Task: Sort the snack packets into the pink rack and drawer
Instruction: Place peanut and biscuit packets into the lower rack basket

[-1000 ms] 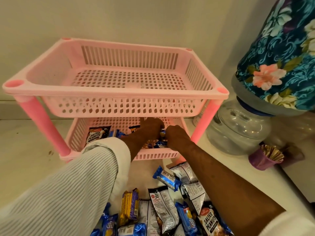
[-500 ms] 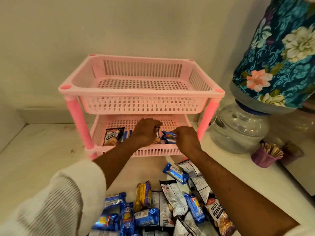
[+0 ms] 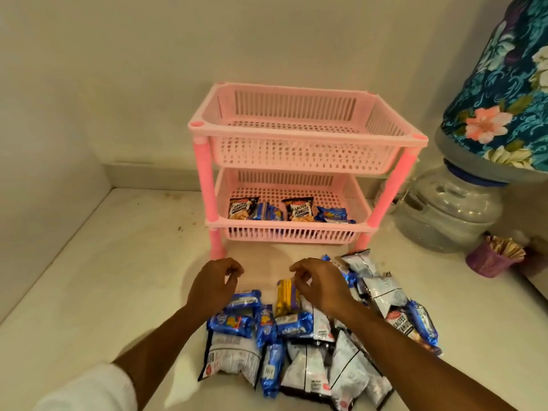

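over the heap of snack packets (image 3: 299,336) on the bench (image 3: 118,277), the left hand (image 3: 213,284) and right hand (image 3: 318,287) hover with fingers loosely curled, holding nothing; four packets lie in the pink rack (image 3: 296,161)'s lower tier.

Pink rack (image 3: 308,134); blue, black-and-white and one yellow packets (image 3: 286,295); teal floral cover (image 3: 504,93) with pink flower; purple cup (image 3: 487,261); cream tabletop (image 3: 98,280).
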The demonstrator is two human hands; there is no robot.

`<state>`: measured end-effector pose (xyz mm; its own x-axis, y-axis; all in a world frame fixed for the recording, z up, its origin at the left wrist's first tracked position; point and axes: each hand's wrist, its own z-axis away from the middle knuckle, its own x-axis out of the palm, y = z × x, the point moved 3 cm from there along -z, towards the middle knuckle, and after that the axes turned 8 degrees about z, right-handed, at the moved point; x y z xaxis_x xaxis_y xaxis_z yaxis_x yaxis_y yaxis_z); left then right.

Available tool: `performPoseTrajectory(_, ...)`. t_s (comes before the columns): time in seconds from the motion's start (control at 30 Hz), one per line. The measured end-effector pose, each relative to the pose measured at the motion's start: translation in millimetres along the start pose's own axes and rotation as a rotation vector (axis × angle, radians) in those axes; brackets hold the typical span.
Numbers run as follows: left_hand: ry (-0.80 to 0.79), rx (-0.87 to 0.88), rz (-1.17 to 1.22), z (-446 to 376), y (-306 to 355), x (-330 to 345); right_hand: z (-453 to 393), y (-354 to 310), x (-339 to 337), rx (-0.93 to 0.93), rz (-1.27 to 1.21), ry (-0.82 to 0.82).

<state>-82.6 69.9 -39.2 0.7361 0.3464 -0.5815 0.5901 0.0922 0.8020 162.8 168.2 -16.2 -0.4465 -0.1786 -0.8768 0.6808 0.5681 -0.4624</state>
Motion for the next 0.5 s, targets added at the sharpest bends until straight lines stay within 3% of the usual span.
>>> performPoseTrajectory(0.1,-0.118,-0.106,-0.115,19,-31,-4,2,-22,30,-0.011,0.032,-0.121)
performPoseTrajectory(0.23,-0.237,-0.167,-0.165,43,-49,-7,7,-47,55,-0.041,0.122,-0.134)
performPoseTrajectory(0.5,-0.234,0.028,-0.189,87,-47,-16,2,-78,98,-0.093,0.235,-0.366)
